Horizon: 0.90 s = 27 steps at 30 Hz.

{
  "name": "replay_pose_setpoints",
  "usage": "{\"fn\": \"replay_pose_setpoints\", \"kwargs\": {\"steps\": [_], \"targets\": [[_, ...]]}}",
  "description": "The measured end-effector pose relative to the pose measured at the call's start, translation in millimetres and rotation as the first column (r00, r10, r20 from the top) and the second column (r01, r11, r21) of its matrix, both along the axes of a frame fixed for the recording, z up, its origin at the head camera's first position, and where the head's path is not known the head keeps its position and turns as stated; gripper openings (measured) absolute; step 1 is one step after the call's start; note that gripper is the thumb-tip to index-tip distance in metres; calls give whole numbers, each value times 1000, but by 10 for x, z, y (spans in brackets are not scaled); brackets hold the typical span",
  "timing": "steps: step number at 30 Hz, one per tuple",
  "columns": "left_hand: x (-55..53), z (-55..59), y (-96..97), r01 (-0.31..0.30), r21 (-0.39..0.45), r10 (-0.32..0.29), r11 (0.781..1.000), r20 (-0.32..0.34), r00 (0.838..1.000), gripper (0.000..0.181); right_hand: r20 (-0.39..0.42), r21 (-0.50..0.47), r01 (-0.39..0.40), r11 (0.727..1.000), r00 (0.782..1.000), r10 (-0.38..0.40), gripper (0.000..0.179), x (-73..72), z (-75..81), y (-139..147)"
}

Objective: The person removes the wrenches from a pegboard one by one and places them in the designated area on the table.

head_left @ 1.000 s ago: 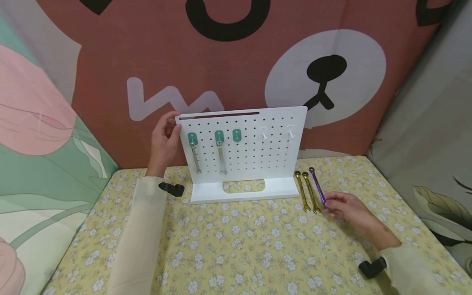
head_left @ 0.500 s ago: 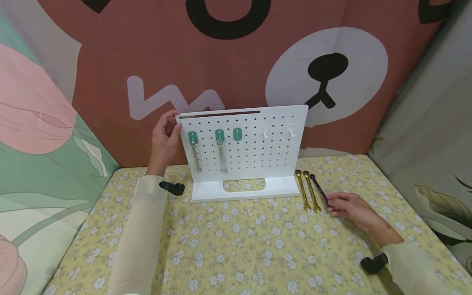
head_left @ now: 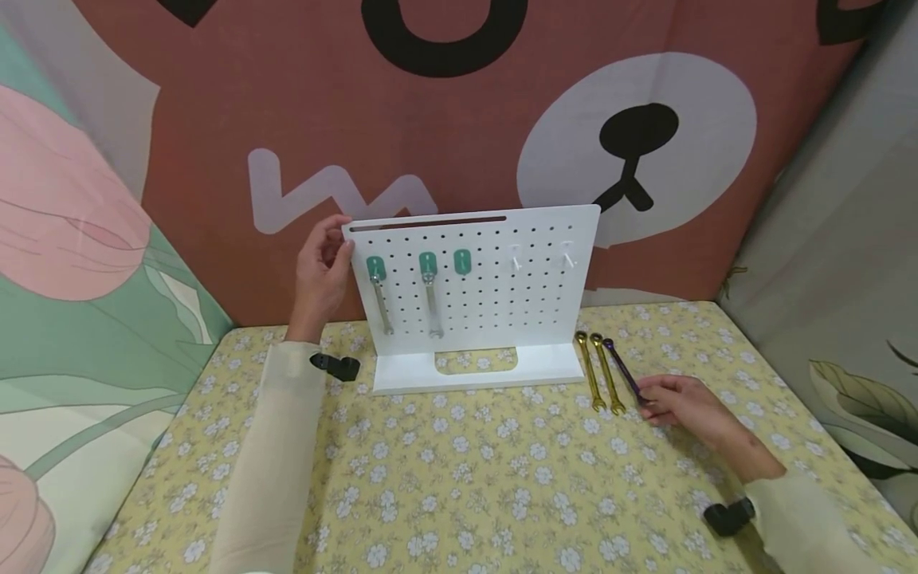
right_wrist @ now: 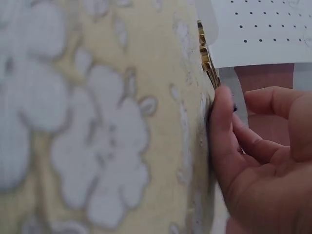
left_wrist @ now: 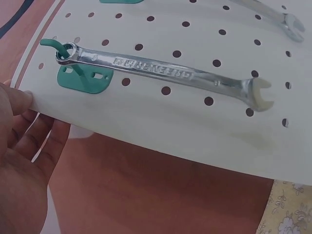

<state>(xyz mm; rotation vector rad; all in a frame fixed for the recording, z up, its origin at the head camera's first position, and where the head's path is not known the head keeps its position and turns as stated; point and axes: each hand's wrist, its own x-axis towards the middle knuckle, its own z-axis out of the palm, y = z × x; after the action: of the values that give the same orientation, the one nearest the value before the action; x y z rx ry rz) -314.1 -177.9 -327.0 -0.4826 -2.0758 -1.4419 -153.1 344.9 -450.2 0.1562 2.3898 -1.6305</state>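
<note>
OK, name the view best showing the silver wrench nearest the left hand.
Left wrist: the silver wrench hangs close up, its lettering visible. The head view shows it small; the right wrist view lacks it.

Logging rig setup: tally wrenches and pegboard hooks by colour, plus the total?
Silver wrenches: 2
Gold wrenches: 2
Purple wrench: 1
Green hooks: 3
Pale hooks: 2
Total: 10
</note>
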Motion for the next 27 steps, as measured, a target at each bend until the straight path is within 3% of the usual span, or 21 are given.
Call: {"fn": "replay_pose_setpoints", "kwargs": {"steps": [4, 8, 16, 27], "targets": [[105, 78, 44, 5, 1, -5, 1000, 6, 1000, 35, -55, 173, 17, 985, 998, -8, 51, 55, 50, -64], [120, 90, 45, 10, 3, -10, 1000, 6, 1000, 36, -134, 240, 13, 971, 991, 20, 47, 86, 90, -158], [180, 128, 75, 18, 7, -18, 1000, 8, 1000, 34, -224, 206, -47, 977, 970, 94, 38, 78, 145, -378], [135, 107, 52, 28, 5, -28, 1000, -8, 1000, 34, -223, 129, -118, 985, 964, 144, 34, -89, 189, -819]]}}
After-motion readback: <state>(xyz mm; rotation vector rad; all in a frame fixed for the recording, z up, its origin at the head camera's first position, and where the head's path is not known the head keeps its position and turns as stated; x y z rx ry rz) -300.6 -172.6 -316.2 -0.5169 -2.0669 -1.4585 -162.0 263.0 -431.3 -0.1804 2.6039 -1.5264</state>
